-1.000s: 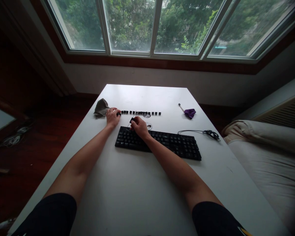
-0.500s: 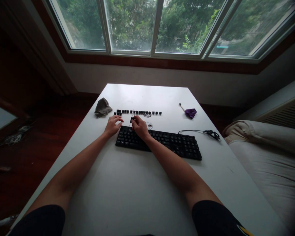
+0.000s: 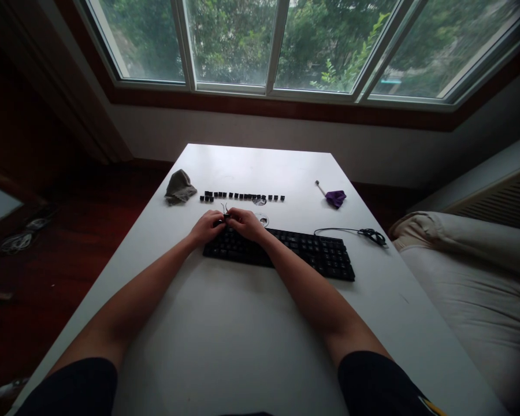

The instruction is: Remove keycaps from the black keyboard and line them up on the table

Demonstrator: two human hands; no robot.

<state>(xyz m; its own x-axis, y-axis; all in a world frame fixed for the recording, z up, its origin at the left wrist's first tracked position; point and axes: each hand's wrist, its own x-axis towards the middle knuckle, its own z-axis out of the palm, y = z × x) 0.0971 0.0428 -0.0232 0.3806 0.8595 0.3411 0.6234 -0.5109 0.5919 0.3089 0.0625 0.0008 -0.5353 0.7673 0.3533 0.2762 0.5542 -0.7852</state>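
Caps point(image 3: 241, 196) lie off the keyboard point(image 3: 312, 248), eleven o'clock; many remain. Right hand point(image 3: 245, 222) pinches puller point(image 3: 227, 216); left hand point(image 3: 207, 227) curled alongside, hold unclear.

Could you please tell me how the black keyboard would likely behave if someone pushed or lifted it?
The keyboard is probably stiff, judging by its straight edges and flat slab shape. Lying broad and low on the table, it seems unlikely to roll or tip. The bundled cable at its far side would likely trail along.
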